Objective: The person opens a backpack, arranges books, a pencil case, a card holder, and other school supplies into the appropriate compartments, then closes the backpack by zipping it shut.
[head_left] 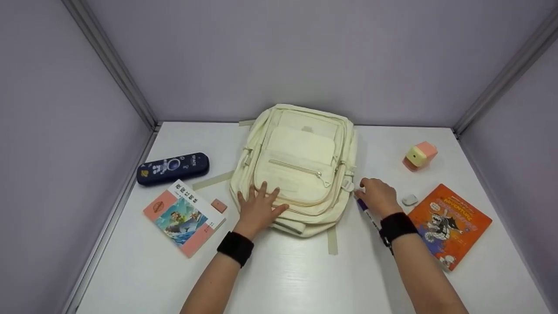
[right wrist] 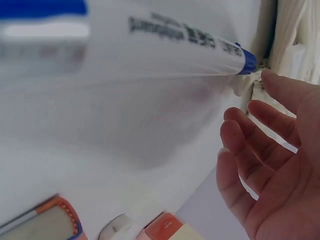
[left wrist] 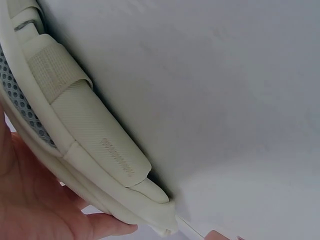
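Note:
A cream backpack [head_left: 301,144] lies front side up in the middle of the table. My left hand [head_left: 258,208] rests on its lower front with the fingers spread. The left wrist view shows that hand [left wrist: 45,200] against the bag's edge, beside a padded strap [left wrist: 95,130]. My right hand [head_left: 378,196] is at the bag's right side, near a pale tag [head_left: 347,185]. In the right wrist view, thumb and loosely bent fingers stand apart, the thumb tip close to the bag. A white whiteboard marker [right wrist: 170,45] with blue ends lies beside this hand.
On the left are a navy pencil case [head_left: 173,168], a pink-and-white book [head_left: 185,217] and a small pink eraser [head_left: 219,205]. On the right are an orange book [head_left: 451,224], a small whitish item [head_left: 409,200] and a pink-and-yellow sharpener [head_left: 420,155]. Walls enclose the back and sides.

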### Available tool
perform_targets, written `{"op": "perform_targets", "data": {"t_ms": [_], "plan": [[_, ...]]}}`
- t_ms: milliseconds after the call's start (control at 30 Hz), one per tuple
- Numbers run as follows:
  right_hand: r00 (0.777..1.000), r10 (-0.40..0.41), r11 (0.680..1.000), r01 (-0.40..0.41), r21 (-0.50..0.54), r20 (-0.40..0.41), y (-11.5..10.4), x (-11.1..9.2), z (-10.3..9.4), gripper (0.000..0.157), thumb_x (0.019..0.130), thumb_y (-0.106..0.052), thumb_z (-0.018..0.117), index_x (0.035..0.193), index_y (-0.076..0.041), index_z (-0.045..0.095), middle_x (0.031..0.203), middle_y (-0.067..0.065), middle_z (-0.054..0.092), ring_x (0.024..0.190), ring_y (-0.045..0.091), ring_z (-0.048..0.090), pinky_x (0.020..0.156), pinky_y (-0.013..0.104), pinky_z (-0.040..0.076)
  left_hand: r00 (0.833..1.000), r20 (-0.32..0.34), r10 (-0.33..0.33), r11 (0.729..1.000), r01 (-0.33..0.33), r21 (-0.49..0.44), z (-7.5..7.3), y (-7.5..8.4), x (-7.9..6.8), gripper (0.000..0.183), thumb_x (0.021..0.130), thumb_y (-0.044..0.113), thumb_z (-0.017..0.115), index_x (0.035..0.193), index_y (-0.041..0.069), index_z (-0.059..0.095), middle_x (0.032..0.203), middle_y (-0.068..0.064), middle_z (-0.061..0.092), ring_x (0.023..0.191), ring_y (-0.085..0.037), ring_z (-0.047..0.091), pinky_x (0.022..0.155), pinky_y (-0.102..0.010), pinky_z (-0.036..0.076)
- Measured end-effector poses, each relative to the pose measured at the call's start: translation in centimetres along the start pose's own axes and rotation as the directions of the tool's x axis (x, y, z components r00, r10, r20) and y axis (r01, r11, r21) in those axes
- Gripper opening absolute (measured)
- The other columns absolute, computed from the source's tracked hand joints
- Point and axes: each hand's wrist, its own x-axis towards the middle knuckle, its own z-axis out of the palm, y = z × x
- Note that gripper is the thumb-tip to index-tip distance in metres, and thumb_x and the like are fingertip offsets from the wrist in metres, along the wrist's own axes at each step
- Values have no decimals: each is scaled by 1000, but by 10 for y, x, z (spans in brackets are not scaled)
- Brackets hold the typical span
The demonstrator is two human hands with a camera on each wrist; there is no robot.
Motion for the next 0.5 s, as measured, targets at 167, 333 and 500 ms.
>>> {"op": "perform_targets", "data": {"t_ms": [167,333,500], "plan": [[1000,-8,1000,8,-7,7,2,7,6,21,92,-22,69,98,-2,70,95,15,68,85,32,65,68,51,52,1000,11,2,1000,-2,6,0,1,0,73,93,74,31,151,32,40,158,-12,28,142,-47,21,104,-73,13],[1000,-12,999,11,-36,-14,1,12,6,10,92,-13,67,93,-3,69,91,14,67,83,33,64,67,50,51,1000,15,-2,1000,2,-1,1,0,0,73,93,74,32,151,31,40,158,-12,27,142,-47,20,104,-73,12],[998,-15,999,13,-33,-69,-1,11,2,9,93,-10,64,92,-2,70,89,15,68,80,35,65,66,51,50,1000,9,-5,1000,5,2,3,-1,0,73,93,74,31,151,31,39,158,-12,27,142,-47,19,105,-73,11]]}}
